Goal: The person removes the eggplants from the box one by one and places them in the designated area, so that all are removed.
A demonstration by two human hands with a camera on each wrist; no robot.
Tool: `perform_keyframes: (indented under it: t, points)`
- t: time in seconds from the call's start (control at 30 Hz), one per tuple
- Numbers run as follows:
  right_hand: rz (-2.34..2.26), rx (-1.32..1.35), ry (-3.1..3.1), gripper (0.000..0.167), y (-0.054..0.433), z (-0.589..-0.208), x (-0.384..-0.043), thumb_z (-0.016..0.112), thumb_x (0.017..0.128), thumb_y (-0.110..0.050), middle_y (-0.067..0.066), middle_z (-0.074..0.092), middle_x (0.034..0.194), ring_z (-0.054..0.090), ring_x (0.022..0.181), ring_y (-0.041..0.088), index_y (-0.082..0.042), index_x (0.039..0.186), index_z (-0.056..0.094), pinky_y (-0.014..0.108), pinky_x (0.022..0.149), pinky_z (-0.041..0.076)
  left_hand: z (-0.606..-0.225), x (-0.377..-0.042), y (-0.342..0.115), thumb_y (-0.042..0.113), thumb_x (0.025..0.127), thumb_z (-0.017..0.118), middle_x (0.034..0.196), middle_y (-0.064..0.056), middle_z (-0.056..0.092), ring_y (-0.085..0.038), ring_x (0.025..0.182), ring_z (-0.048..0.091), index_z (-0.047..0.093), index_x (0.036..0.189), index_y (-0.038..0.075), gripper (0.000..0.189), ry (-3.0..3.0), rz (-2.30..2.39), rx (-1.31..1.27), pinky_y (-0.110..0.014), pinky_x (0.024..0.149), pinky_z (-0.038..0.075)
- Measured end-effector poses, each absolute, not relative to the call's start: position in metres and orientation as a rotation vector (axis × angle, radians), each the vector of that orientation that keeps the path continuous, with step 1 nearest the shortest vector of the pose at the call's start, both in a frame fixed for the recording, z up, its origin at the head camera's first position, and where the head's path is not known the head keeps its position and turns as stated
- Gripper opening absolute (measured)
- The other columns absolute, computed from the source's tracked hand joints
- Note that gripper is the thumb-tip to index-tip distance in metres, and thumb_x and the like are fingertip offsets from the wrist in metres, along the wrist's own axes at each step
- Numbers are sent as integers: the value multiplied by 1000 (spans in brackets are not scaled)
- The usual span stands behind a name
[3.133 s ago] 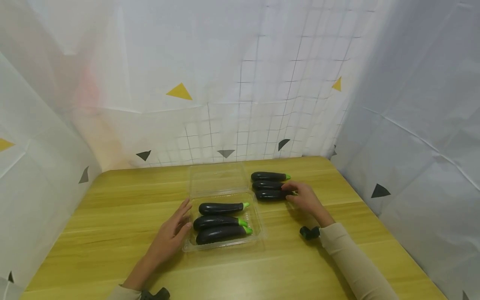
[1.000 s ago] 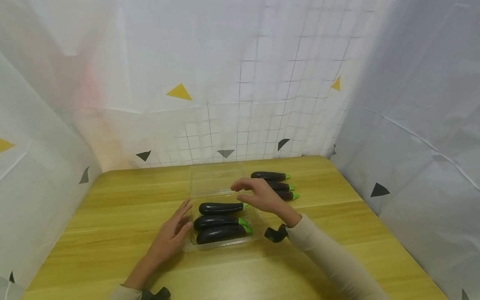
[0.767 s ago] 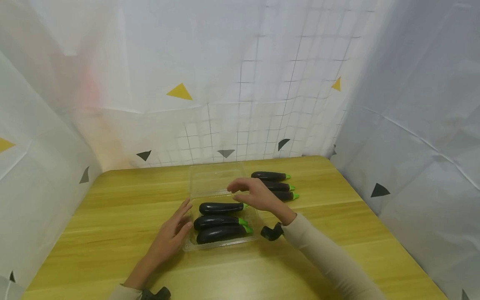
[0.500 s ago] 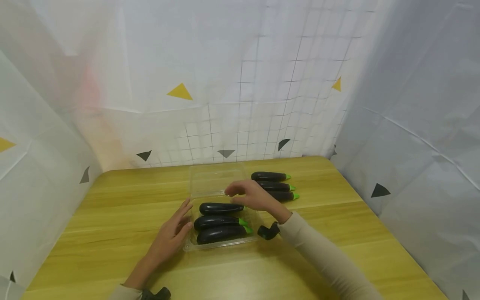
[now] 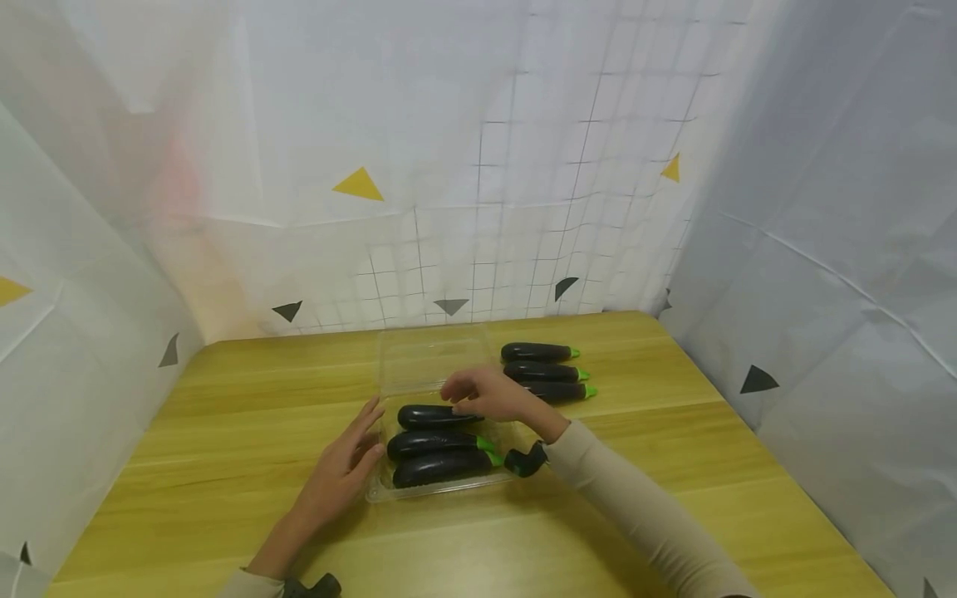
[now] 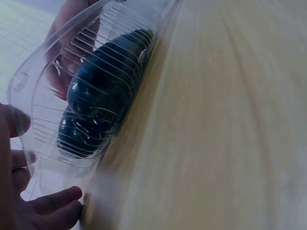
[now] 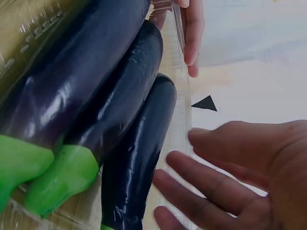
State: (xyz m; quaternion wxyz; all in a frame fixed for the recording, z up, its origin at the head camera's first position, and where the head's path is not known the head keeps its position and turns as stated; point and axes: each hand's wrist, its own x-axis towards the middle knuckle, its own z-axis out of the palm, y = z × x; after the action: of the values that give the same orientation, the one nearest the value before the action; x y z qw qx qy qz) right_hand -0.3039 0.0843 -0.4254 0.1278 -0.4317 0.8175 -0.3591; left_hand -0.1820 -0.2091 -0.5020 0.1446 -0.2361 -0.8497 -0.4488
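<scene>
Loosely bent and fairly wide, the right grip (image 5: 489,393) hangs over the stem end of the farthest eggplant (image 5: 429,416) in the clear container; whether its fingertips touch the skin cannot be told. The left grip (image 5: 340,468), wide and relaxed too, lies at the container's left wall.

White sheeting (image 5: 419,108) rises behind the counter's back edge and along both sides. The wood-grained counter (image 5: 262,415) carries everything. A beige right sleeve (image 5: 635,507) crosses from the front edge toward the middle, and a left sleeve (image 5: 250,584) shows at the front edge.

The clear container (image 5: 377,492) stands mid-counter, its lid (image 5: 429,365) folded flat toward the back edge. Inside, the middle eggplant (image 5: 429,443) and the nearest eggplant (image 5: 441,469) lie side by side in front of the farthest. Three loose eggplants (image 5: 540,371) lie in a row outside, toward the back right corner; the right grip partly blocks the head view of the nearest of them.

Black wrist devices (image 5: 526,459) sit at both cuffs. Bright green stem caps (image 5: 485,443) point toward the right edge. Yellow and dark triangles (image 5: 359,184) dot the sheeting.
</scene>
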Motion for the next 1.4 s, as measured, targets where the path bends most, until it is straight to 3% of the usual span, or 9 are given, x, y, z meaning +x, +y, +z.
perform_keyframes:
  t: [0.2, 0.4, 0.73, 1.0, 1.2, 1.4]
  points:
    - [-889, -1292, 2391, 32, 79, -431, -304, 72, 96, -2, 14, 70, 127, 68, 116, 28, 3, 128, 70, 42, 98, 56, -502, -181, -209, 9, 107, 60, 168, -13, 30, -34, 125, 62, 40, 161, 8, 57, -2442, -1263, -692, -48, 101, 52]
    - [-759, -1306, 2446, 36, 76, -436, -302, 75, 96, -7, 9, 71, 128, 68, 116, 24, -3, 131, 70, 35, 96, 56, -504, -182, -208, 8, 106, 60, 168, -10, 31, -34, 124, 63, 42, 158, 3, 56, -2439, -1258, -689, -54, 98, 53]
    - [-802, -1303, 2424, 40, 74, -442, -302, 75, 95, -2, 14, 69, 130, 67, 115, 30, 2, 134, 66, 34, 95, 56, -502, -181, -208, 7, 105, 62, 169, -1, 28, -31, 125, 62, 42, 159, 6, 58, -2447, -1270, -681, -49, 100, 52]
    - [-803, -1295, 2435, 40, 73, -444, -301, 77, 93, -3, 12, 70, 128, 68, 115, 28, -1, 132, 68, 33, 93, 56, -503, -181, -209, 7, 106, 61, 169, -4, 29, -33, 124, 63, 40, 161, 12, 60, -2433, -1246, -694, -47, 100, 53]
    - [-815, -1287, 2437, 36, 74, -445, -301, 76, 95, -4, 9, 70, 127, 67, 115, 26, -5, 131, 69, 33, 94, 56, -502, -181, -208, 9, 106, 61, 169, 0, 29, -30, 125, 63, 41, 160, 10, 58, -2443, -1262, -673, -45, 101, 53]
    - [-854, -1238, 2466, 37, 78, -440, -301, 75, 96, -7, 9, 70, 128, 67, 116, 28, -8, 132, 68, 37, 94, 56, -499, -181, -208, 9, 106, 61, 169, -5, 29, -30, 125, 63, 41, 160, 8, 58, -2440, -1268, -677, -42, 102, 52]
